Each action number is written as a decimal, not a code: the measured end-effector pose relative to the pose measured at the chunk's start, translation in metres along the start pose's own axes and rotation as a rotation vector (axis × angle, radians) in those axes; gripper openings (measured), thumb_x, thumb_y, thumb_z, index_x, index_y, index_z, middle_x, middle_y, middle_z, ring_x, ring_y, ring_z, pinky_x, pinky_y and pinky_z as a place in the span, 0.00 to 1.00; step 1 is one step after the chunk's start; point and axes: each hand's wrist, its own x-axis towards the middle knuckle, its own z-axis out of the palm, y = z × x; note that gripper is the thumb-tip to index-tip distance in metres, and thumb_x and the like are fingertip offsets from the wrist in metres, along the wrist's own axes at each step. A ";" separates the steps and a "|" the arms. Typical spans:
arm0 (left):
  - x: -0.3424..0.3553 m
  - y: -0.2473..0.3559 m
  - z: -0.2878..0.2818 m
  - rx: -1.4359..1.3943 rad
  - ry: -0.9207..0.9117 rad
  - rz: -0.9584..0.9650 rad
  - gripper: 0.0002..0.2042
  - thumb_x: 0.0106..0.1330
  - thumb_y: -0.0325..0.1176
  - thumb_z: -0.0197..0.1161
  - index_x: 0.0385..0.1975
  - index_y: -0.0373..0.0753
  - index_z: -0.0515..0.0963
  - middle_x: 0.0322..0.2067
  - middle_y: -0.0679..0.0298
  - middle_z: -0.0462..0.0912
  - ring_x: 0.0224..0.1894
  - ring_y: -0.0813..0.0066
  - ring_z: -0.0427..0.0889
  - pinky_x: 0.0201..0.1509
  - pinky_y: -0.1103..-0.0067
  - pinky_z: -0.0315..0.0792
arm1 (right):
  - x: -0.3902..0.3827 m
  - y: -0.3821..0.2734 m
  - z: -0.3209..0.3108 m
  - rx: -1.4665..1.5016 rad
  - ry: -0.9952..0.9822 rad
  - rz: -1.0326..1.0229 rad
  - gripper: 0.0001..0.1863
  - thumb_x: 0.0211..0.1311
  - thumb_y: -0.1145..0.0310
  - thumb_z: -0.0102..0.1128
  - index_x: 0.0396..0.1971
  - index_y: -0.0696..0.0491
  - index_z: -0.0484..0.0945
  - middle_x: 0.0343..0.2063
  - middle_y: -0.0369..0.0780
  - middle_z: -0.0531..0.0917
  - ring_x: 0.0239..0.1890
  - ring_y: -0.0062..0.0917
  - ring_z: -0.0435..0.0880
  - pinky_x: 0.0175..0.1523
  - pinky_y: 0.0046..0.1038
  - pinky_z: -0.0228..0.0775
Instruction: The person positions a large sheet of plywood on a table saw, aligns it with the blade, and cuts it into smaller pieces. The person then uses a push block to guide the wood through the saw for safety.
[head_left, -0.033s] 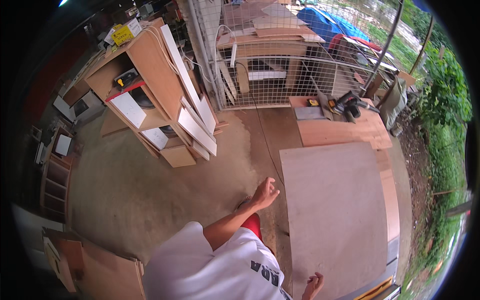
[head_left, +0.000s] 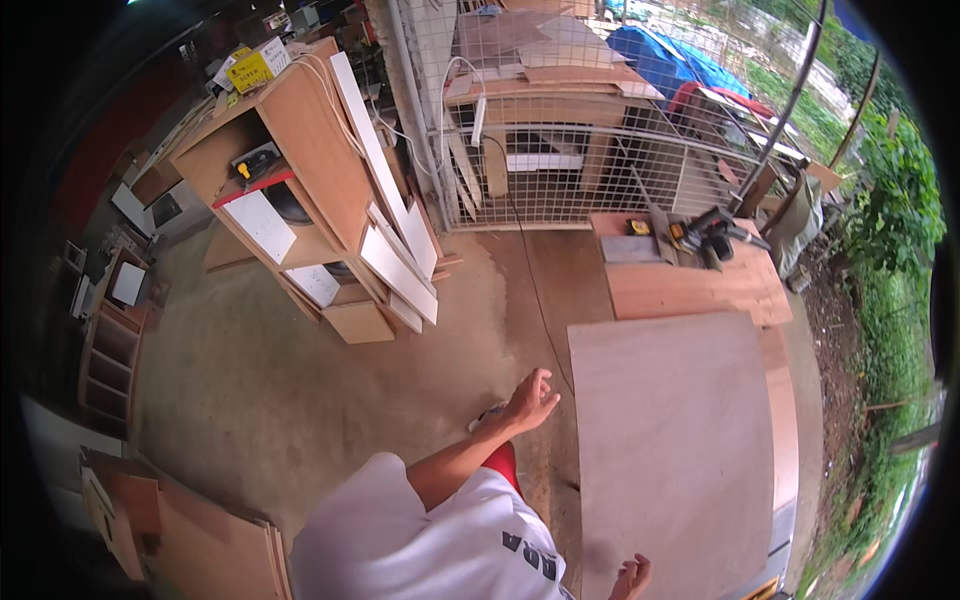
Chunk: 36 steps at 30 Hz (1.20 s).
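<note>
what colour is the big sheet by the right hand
The sheet is a plain pinkish grey-brown, best seen in the head view.

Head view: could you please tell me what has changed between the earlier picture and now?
The large, flat grey-brown board appears lower in the picture, like the black-and-orange power tool beyond it, probably from camera movement. The bare left hand appears slightly lower too. Neither it nor the bare right hand visibly took or released anything. The tall brown wooden cabinet stayed put.
</note>
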 end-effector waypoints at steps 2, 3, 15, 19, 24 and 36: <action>0.045 -0.025 -0.020 0.021 0.076 -0.013 0.25 0.64 0.32 0.74 0.55 0.38 0.67 0.38 0.54 0.80 0.42 0.58 0.83 0.47 0.62 0.77 | 0.035 -0.040 0.047 0.034 0.036 -0.008 0.20 0.71 0.65 0.61 0.61 0.51 0.77 0.41 0.38 0.82 0.37 0.23 0.76 0.39 0.24 0.71; 0.072 -0.037 -0.032 0.072 0.131 0.029 0.25 0.63 0.32 0.74 0.55 0.38 0.67 0.38 0.54 0.79 0.42 0.57 0.82 0.48 0.61 0.77 | 0.052 -0.057 0.073 0.055 0.050 -0.009 0.19 0.71 0.65 0.61 0.59 0.52 0.78 0.41 0.37 0.82 0.37 0.23 0.76 0.39 0.24 0.71; 0.436 -0.029 -0.017 0.028 0.082 0.191 0.15 0.61 0.30 0.71 0.44 0.37 0.73 0.40 0.53 0.79 0.47 0.51 0.78 0.55 0.57 0.69 | 0.026 -0.232 0.256 -0.307 -0.118 0.117 0.16 0.69 0.71 0.59 0.53 0.59 0.81 0.34 0.42 0.88 0.35 0.25 0.87 0.42 0.27 0.79; 0.540 -0.007 0.030 0.252 0.038 0.440 0.20 0.60 0.36 0.74 0.47 0.38 0.75 0.46 0.53 0.80 0.52 0.49 0.78 0.57 0.55 0.72 | -0.005 -0.218 0.251 -0.285 0.103 0.290 0.15 0.69 0.69 0.60 0.51 0.59 0.82 0.34 0.42 0.88 0.34 0.26 0.87 0.42 0.28 0.79; 0.600 0.024 0.120 0.450 -0.308 0.439 0.24 0.53 0.45 0.77 0.44 0.35 0.84 0.49 0.45 0.84 0.54 0.43 0.82 0.60 0.54 0.76 | -0.062 -0.202 0.270 -0.087 0.362 0.417 0.15 0.70 0.68 0.61 0.51 0.60 0.83 0.34 0.42 0.88 0.34 0.25 0.87 0.43 0.28 0.79; 0.664 -0.031 0.158 0.617 -0.582 0.315 0.43 0.59 0.52 0.79 0.71 0.38 0.70 0.63 0.47 0.79 0.64 0.50 0.78 0.72 0.59 0.68 | -0.266 -0.090 0.444 0.659 0.894 1.144 0.11 0.70 0.65 0.63 0.44 0.55 0.83 0.33 0.39 0.86 0.31 0.20 0.83 0.35 0.25 0.76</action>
